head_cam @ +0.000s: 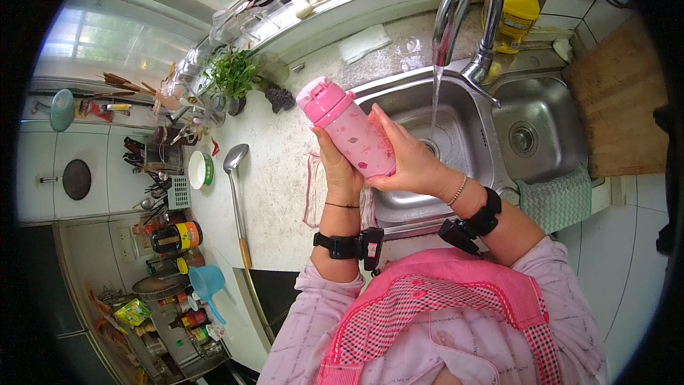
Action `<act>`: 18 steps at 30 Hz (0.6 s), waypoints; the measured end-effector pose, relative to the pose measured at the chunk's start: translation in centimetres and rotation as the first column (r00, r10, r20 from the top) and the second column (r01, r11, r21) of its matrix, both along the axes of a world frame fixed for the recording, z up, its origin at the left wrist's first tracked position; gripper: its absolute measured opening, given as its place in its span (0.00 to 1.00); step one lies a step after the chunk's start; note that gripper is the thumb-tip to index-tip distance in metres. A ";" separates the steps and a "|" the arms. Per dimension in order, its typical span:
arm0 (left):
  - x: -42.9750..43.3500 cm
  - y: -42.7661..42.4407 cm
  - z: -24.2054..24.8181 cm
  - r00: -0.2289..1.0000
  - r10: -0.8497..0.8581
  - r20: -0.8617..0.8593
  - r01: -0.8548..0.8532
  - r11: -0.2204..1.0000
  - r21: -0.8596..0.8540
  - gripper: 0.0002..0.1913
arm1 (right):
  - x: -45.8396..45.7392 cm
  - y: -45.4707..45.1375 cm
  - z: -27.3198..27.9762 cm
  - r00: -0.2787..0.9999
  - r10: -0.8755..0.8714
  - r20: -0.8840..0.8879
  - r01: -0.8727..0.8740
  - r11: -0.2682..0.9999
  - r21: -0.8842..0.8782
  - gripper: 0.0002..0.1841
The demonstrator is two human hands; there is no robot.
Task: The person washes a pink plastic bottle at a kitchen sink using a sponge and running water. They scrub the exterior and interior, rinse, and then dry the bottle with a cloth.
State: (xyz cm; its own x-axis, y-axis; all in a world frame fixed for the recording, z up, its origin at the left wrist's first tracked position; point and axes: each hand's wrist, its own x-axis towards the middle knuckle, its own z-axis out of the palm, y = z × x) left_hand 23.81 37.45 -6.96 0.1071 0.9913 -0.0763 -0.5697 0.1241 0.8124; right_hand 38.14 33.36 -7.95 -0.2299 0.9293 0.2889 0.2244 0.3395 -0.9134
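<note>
A pink lidded bottle [350, 131] with small printed figures is tilted between my two hands, its lid toward the upper left. My left hand [337, 163] grips its lower left side, the thumb reaching up near the lid. On the opposite side my right hand [409, 158] wraps the body and base; a red patch, perhaps a cloth or print, shows beside those fingers. Both hands are over the left rim of the stainless steel sink [459, 117]. Water runs from the chrome faucet [446, 21] into the larger basin, right of the bottle.
A red-edged cloth [315, 192] lies on the counter under my left wrist. Further left are a ladle [232, 171] and a green-and-white bowl [201, 170]. A green cloth [556, 198] drapes over the smaller basin's edge, near a wooden board [620, 101]. A yellow jug [513, 10] stands behind the faucet.
</note>
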 end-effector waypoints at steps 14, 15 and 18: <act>0.1 -0.2 -0.2 0.998 0.040 -0.051 -0.039 0.999 0.015 0.36 | -1.2 0.4 1.6 0.944 -0.237 0.229 0.080 0.838 0.539 0.37; 0.5 -0.5 -0.3 0.998 0.056 -0.031 -0.056 0.998 0.010 0.36 | -1.1 1.1 1.7 0.964 -0.203 0.174 0.126 0.919 0.374 0.36; 0.8 -0.8 -0.2 1.000 0.007 0.010 -0.007 1.000 -0.021 0.38 | -1.1 1.9 2.1 0.980 -0.196 -0.023 0.197 0.969 0.149 0.32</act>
State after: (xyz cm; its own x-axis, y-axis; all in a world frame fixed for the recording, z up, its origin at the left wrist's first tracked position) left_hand 24.63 36.62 -7.16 0.1010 0.9902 -0.0964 -0.5789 0.1373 0.8038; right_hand 37.02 35.29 -5.80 -0.0440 0.9021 0.4293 0.2935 0.4224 -0.8576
